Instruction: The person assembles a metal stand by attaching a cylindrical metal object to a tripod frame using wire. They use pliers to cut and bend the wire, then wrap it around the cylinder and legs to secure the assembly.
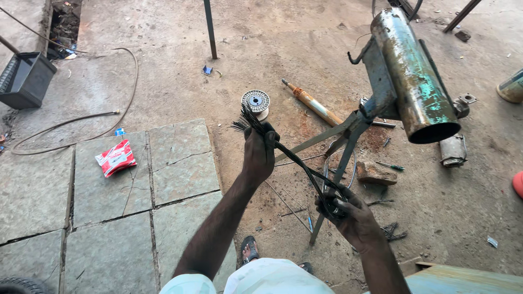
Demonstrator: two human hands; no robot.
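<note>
My left hand (259, 152) is raised and closed around one end of a bundle of thin dark wires (297, 159); loose wire tips fan out above the fist. The bundle runs down to the right into my right hand (348, 215), which grips its other end where the wires loop. Both hands hold the bundle taut in front of a metal stand (338, 163). The stand carries a rusty cylindrical pipe (417, 76) with green patches, tilted upward to the right of my hands.
A small wire spool (256, 102) and an orange-handled tool (313, 103) lie on the dirt floor. A red-and-white packet (115, 158) rests on stone slabs at left. A hose (98, 117) curves near a dark bin (24, 79). A screwdriver (390, 165) lies by a brick (376, 174).
</note>
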